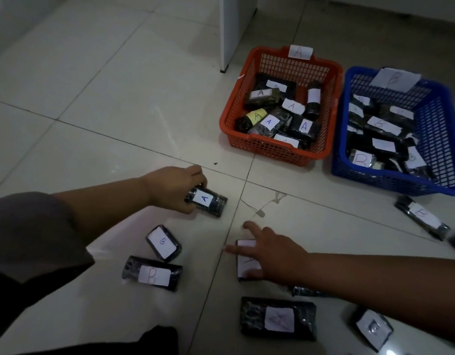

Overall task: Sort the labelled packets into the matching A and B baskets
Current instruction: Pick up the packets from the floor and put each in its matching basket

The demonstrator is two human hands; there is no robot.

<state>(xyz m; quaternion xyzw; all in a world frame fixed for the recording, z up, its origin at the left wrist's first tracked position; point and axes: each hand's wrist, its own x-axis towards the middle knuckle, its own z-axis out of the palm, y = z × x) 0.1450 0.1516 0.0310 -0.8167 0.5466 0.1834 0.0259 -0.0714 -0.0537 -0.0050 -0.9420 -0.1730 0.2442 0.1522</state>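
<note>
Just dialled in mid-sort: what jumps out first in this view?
Two baskets sit at the upper right: the red basket tagged A, the blue basket tagged B, both holding dark packets. Nearer, the left hand grips an A packet on the floor, while the right hand reaches over another packet.
</note>
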